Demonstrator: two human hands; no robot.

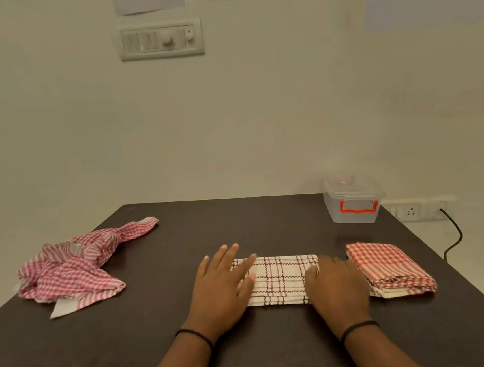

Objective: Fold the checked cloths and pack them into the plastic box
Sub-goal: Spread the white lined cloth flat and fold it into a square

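Two bare forearms, each with one thin black wristband, reach over the dark brown tabletop. Left hand lies flat, fingers straight and spread, on the left end of one white cloth with dark brown checks, folded into a long strip. Right hand rests on the strip's right end, its fingers bent down over the fabric; whether they pinch it I cannot tell. Just beside it on the right lies one folded red-and-white checked cloth. One crumpled red-and-white checked heap lies far left; how many cloths it holds is unclear. One clear plastic box with an orange handle, lid on, stands at the far right corner.
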